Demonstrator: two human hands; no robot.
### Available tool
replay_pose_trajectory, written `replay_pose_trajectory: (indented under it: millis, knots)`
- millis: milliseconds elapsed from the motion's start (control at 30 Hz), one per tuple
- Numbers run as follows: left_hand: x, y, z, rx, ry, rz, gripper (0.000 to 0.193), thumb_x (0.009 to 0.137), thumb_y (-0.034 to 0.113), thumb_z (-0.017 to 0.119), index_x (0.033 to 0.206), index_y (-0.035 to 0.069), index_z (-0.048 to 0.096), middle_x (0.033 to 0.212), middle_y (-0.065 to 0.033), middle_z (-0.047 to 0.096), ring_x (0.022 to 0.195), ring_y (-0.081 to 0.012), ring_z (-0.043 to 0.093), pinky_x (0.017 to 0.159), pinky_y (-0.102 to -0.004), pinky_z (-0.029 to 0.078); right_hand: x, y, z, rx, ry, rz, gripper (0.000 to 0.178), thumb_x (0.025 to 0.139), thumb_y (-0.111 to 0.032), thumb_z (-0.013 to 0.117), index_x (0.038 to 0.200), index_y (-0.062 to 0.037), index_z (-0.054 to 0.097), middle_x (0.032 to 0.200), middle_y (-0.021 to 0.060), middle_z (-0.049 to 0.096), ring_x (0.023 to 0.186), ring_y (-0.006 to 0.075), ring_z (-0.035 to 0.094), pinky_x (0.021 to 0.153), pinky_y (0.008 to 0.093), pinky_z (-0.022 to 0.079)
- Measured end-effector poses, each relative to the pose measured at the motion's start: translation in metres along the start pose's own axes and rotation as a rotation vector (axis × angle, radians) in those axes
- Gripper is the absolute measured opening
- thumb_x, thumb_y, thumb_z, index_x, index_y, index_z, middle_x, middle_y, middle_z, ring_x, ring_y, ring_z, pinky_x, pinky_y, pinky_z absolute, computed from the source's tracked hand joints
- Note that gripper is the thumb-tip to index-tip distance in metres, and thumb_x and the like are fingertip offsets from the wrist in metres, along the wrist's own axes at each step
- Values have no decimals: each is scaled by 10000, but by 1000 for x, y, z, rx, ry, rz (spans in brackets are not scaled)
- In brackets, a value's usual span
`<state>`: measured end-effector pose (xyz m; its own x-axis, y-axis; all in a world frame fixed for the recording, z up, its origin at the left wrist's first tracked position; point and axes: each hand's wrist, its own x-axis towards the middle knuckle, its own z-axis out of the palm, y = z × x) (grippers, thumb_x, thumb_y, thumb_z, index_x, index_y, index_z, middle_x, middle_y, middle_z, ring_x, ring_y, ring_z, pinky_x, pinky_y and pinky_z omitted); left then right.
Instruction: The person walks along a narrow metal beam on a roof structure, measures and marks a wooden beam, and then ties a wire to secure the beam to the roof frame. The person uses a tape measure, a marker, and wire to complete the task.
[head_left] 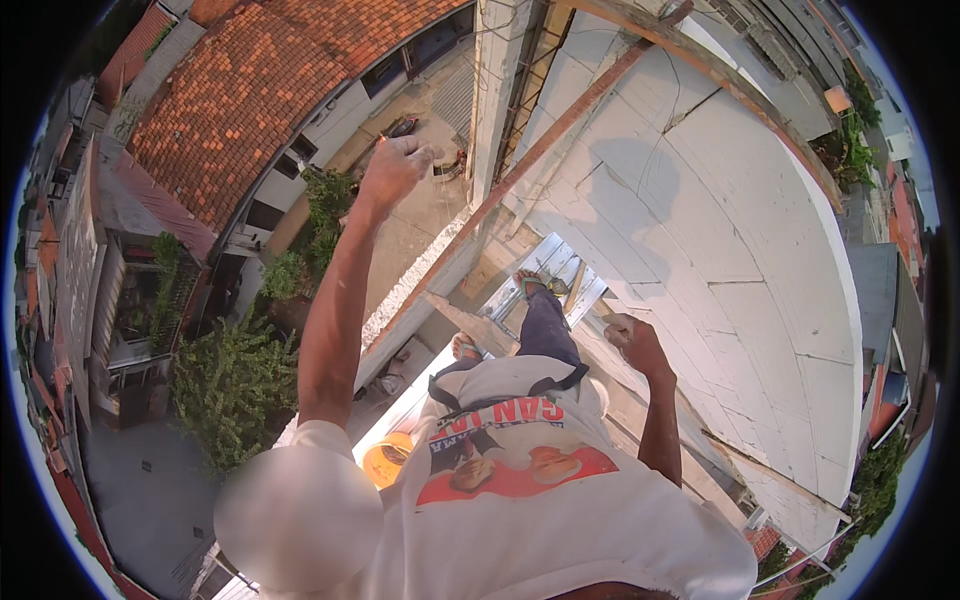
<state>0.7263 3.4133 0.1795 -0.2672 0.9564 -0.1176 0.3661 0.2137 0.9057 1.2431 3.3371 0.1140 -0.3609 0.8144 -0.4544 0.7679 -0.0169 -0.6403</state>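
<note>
A white slab [740, 290] fills the right of the frame, and a tiled roof [240, 120] the upper left. The bar [560, 132] slants from top centre toward the middle, between the hands in the picture; it looks stiff, rough and fairly heavy, best held mid-length, away from the beam [722, 68] crossing its top. A bucket [388, 458] sits lower left of centre. Left hand [397, 170] and right hand [636, 342] have fingers curled closed; whether anything thin is inside, I cannot tell.

rust-brown bar [575, 117] | slanted | pale panelled surface [740, 280] | seamed, partly shadowed, mostly right of bar
</note>
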Motion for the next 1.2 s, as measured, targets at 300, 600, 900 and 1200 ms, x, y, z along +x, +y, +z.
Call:
replay_pose_trajectory:
  millis: [300,600,900,1200]
  knots:
    - [64,87,104,-171,41,174,251,998,178,606,1019,-13,767,758,-86,681,697,-168,615,683,-361,501,-46,-257,-258,-246,350,-706,388,823,-35,772,1210,-46,753,910,99,747,831,203,697,824,337,533]
    - [102,154,155,-165,191,357,275,1064,179,511,1079,-21,698,801,-86,692,719,-127,627,668,-306,508,40,-313,-388,-565,427,-739,323,949,-258,742,1174,-26,755,854,62,701,796,152,664,747,321,538]
    - [146,187,153,-453,104,309,312,1104,201,471,1196,-41,646,1046,-112,703,850,-164,664,717,-328,549,226,-351,-424,-398,82,-734,329,970,-241,680,1212,-19,715,979,70,734,915,163,696,752,326,570]
    - [169,182,156,-295,287,412,259,1016,78,514,1215,-27,641,1157,-172,687,1057,-247,658,896,-379,525,309,-365,-423,-405,111,-872,391,933,-170,667,1274,19,678,1142,171,743,1019,246,709,889,409,566]
